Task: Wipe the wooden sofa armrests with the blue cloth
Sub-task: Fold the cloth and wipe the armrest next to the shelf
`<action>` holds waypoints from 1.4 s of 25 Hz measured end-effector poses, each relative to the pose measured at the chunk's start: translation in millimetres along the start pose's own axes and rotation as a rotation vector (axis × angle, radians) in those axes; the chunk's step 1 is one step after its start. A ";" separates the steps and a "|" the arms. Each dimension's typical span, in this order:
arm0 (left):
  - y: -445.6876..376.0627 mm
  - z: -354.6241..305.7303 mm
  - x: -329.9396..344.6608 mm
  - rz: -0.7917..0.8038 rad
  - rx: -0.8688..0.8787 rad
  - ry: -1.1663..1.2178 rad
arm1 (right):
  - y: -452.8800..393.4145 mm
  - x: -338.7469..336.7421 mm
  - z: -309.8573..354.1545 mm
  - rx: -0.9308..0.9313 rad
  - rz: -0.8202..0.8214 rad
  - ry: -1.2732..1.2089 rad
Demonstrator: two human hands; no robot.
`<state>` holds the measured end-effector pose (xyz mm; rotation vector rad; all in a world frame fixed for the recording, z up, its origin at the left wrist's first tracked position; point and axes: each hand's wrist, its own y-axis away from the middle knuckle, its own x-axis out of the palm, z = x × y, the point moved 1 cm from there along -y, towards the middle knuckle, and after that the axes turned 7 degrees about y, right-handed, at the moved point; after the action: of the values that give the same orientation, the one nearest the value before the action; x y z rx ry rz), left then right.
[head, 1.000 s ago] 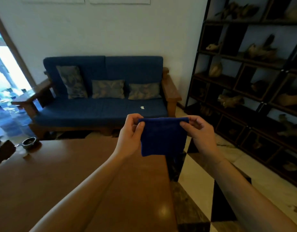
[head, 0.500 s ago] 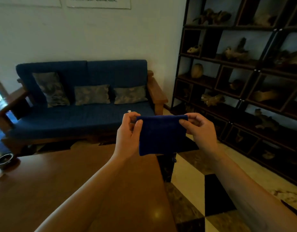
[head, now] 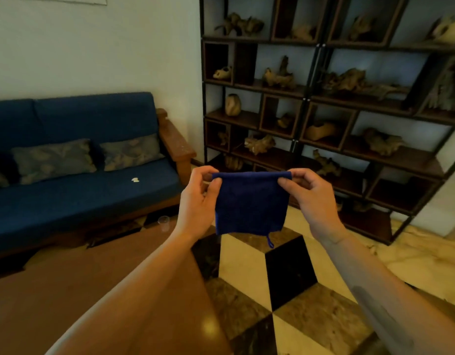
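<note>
A folded blue cloth (head: 249, 203) hangs in front of me, a small loop dangling from its lower edge. My left hand (head: 198, 201) pinches its top left corner and my right hand (head: 311, 198) pinches its top right corner. Beyond them stands a blue sofa (head: 88, 190) with wooden armrests. Its right armrest (head: 175, 142) is in view, up and to the left of my hands. The left armrest is out of the frame.
A brown wooden table (head: 67, 290) lies under my left arm, with a small clear glass (head: 164, 222) at its far edge. Patterned cushions (head: 55, 158) sit on the sofa. A dark shelf unit (head: 323, 111) with driftwood pieces fills the right wall. Checkered tiles (head: 285, 278) cover the floor.
The view has swung right: the sofa slid left, its left armrest leaving the frame, and more of the shelf shows. Both hands still hold the cloth the same way.
</note>
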<state>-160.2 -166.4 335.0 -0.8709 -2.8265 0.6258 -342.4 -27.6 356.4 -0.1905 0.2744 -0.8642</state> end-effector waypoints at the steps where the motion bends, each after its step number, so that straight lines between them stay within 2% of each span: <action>1: -4.6 1.2 15.0 0.015 0.002 -0.005 | -5.6 -13.1 -2.9 -0.001 -0.009 0.000; 8: -33.3 9.1 130.4 0.005 0.008 -0.020 | -55.5 -115.8 -26.0 -0.011 0.016 -0.026; 17: -63.1 18.5 210.1 -0.044 0.013 -0.039 | -116.1 -179.5 -54.9 -0.002 0.090 -0.063; 25: -116.3 49.6 215.3 -0.098 -0.007 -0.093 | -175.8 -163.0 -80.3 0.008 0.115 -0.098; 35: -240.2 101.1 169.7 -0.142 0.032 -0.077 | -306.1 -80.4 -90.0 -0.021 0.168 -0.080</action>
<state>-446.9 -286.6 342.6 -0.6473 -2.9047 0.6971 -641.1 -165.1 368.0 -0.2175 0.2216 -0.6862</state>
